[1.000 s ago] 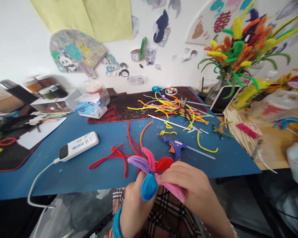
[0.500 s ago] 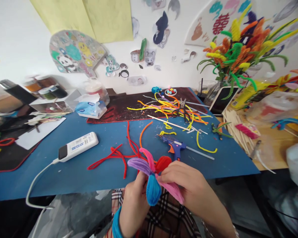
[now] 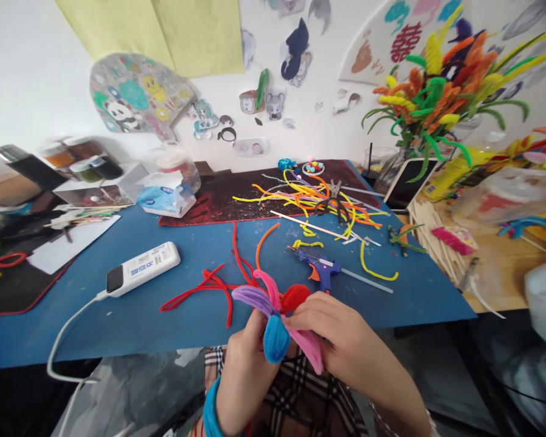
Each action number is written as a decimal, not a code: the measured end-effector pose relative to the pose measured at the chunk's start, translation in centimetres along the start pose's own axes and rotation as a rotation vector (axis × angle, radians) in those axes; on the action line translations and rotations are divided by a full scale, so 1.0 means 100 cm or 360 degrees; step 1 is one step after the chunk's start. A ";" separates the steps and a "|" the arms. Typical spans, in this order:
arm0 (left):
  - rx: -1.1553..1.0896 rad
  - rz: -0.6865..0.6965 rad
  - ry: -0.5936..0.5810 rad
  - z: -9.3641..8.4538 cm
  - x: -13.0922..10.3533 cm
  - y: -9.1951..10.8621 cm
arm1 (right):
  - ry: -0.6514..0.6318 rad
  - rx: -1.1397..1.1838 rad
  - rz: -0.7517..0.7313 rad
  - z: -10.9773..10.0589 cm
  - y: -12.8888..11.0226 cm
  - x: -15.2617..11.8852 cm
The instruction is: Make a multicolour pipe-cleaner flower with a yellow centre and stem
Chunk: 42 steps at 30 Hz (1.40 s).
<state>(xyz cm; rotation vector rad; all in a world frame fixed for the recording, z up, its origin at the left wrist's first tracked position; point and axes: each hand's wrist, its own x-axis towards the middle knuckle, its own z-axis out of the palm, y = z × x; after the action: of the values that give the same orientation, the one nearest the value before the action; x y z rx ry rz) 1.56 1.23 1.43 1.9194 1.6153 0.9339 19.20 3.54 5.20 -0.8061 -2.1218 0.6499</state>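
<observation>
A pipe-cleaner flower [image 3: 276,340] with purple, pink, red and blue petals is held up between my two hands, over my lap at the table's front edge. My left hand [image 3: 246,364] is closed around its underside, and the petals hide some of the fingers. With fingertips pinched near the flower's centre, my right hand [image 3: 334,334] grips it beside the red and lower pink petals. Red pipe cleaners [image 3: 209,285] lie on the blue table mat [image 3: 131,328] just beyond. Behind my right hand rests a blue glue gun [image 3: 323,271] with a clear glue stick in it.
A white power bank [image 3: 145,267] with a cable lies to the left. Yellow and orange pipe cleaners [image 3: 309,197] and pliers [image 3: 335,197] are heaped at the back. A phone [image 3: 409,185] leans before a vase of pipe-cleaner flowers [image 3: 437,91]. A tissue pack [image 3: 166,197] stands back left.
The flower has shifted slightly left and up and turned a little in my hands. My right hand has moved slightly left with it; both hands keep their hold.
</observation>
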 end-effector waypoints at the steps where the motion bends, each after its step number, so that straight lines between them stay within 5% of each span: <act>1: -0.0027 -0.0027 -0.0001 0.000 0.000 0.001 | -0.0006 -0.0013 0.0001 0.000 0.000 0.000; 13: -0.0038 -0.0182 -0.0110 0.003 -0.007 -0.002 | -0.0042 -0.0238 -0.0052 0.001 -0.005 0.003; 22: -0.0144 -0.0191 -0.0137 -0.002 -0.009 0.001 | -0.0071 -0.0011 0.0252 0.000 -0.008 0.002; 30: -0.0198 -0.0234 -0.0142 -0.002 -0.008 0.000 | -0.0018 0.0024 0.0263 0.004 -0.004 -0.005; 35: -0.0086 -0.0095 -0.0200 -0.005 -0.012 -0.002 | -0.0029 -0.0034 0.0181 0.003 -0.005 -0.005; 39: -0.0025 0.0237 -0.0033 -0.010 -0.017 -0.012 | -0.0070 -0.0030 0.0148 0.002 -0.008 -0.003; 42: 0.0074 0.0242 0.0083 -0.004 -0.023 -0.029 | -0.0038 -0.0016 0.0171 0.002 -0.010 -0.004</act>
<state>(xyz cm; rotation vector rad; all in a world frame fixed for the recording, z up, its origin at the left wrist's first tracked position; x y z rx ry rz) -0.86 -0.47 -0.85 2.0894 1.5498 1.0228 18.94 2.56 5.55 -0.9273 -2.1158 0.7086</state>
